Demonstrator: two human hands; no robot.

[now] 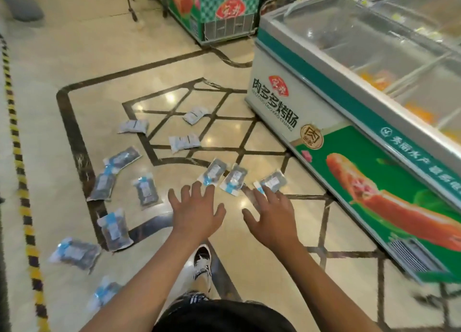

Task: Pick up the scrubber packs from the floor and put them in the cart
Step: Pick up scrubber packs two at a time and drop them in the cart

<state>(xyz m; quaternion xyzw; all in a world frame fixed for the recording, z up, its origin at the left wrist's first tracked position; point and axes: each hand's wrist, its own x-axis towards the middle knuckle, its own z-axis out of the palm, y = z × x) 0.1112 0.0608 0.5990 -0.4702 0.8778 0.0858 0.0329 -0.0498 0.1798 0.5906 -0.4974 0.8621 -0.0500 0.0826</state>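
Observation:
Several scrubber packs in clear bags with blue labels lie scattered over the glossy tiled floor. My left hand is spread open above the floor, its fingertips just short of one pack. My right hand is also open, fingers reaching over the near end of another pack. A third pack lies between those two. More packs lie to the left and farther off. No cart body is clearly in view.
A long chest freezer with glass lids runs along the right. Another green freezer stands at the back, with metal wheeled legs beside it. Yellow-black tape runs down the floor's left side. My shoe is below the hands.

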